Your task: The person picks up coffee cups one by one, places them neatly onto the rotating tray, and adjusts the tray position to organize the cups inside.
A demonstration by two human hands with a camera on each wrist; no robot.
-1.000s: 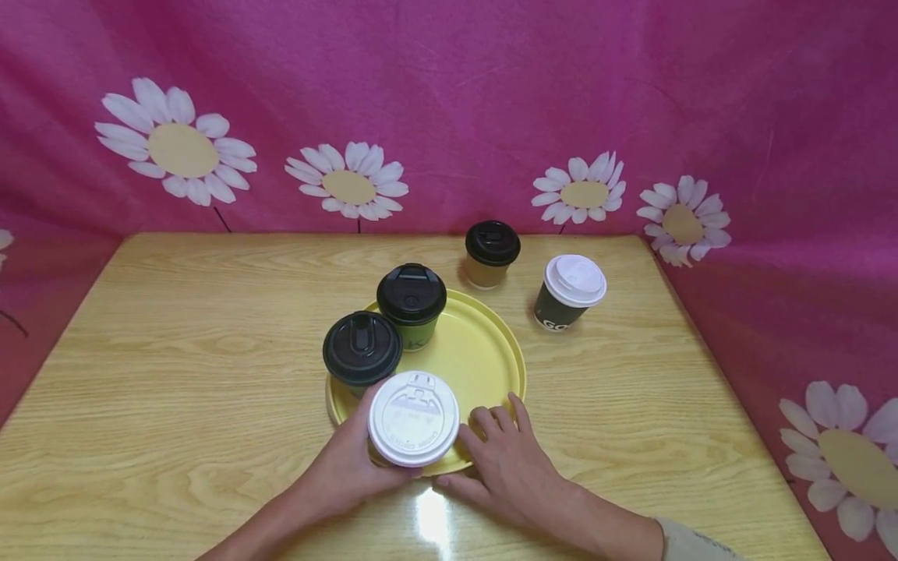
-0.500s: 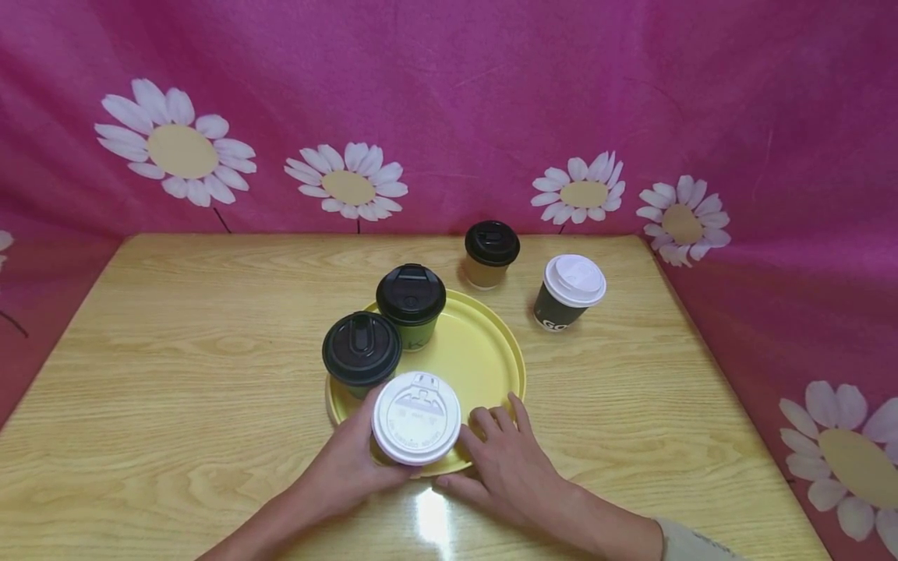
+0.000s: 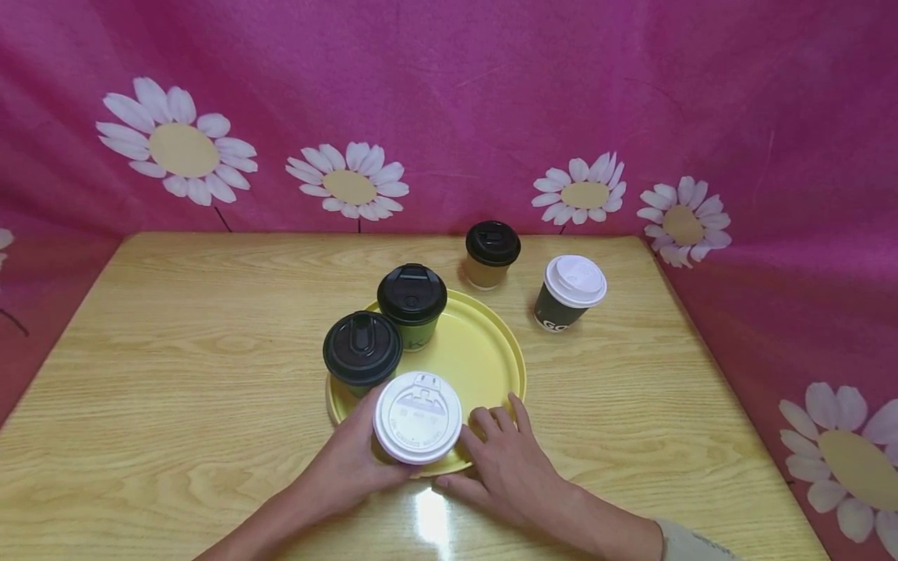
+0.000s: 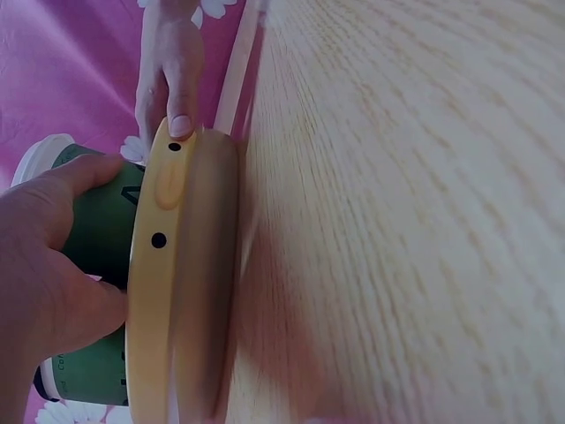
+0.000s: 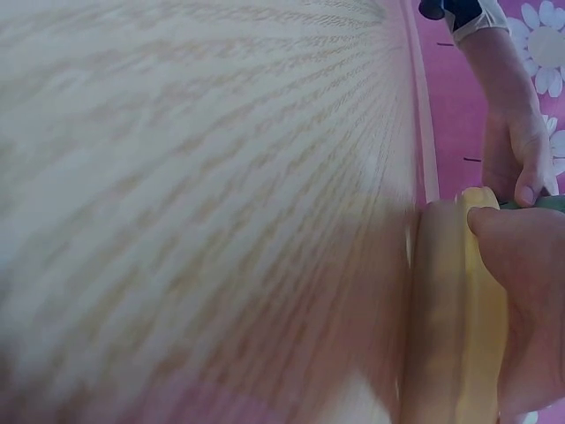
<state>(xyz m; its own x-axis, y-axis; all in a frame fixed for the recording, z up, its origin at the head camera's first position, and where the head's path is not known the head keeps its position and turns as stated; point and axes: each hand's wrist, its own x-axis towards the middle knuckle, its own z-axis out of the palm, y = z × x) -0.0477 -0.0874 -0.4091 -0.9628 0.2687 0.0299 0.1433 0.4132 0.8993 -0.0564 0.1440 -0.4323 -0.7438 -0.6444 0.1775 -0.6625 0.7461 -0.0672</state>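
Observation:
My left hand [image 3: 355, 458] grips a paper coffee cup with a white lid [image 3: 418, 418] at the near side of a round yellow tray [image 3: 484, 343]. In the left wrist view its sleeve shows as a dark green cup wall [image 4: 101, 216]. My right hand [image 3: 515, 471] holds the tray's near right rim, thumb outside and fingers over the inner side. Two black-lidded cups stand upright on the tray: a dark-lidded cup [image 3: 362, 348] beside my left fingers, and a green cup [image 3: 414, 304] behind it. The held cup's base is hidden in the head view.
Behind the tray, on the wooden table [image 3: 175, 351], stands a brown cup with a black lid [image 3: 493, 253]. A dark cup with a white lid [image 3: 570, 290] is to its right. A pink flowered cloth [image 3: 463, 101] hangs along the back and sides.
The held white-lidded cup has shifted slightly right and turned a little, as the lid's markings show. My right hand, the tray and the other cups have stayed put.

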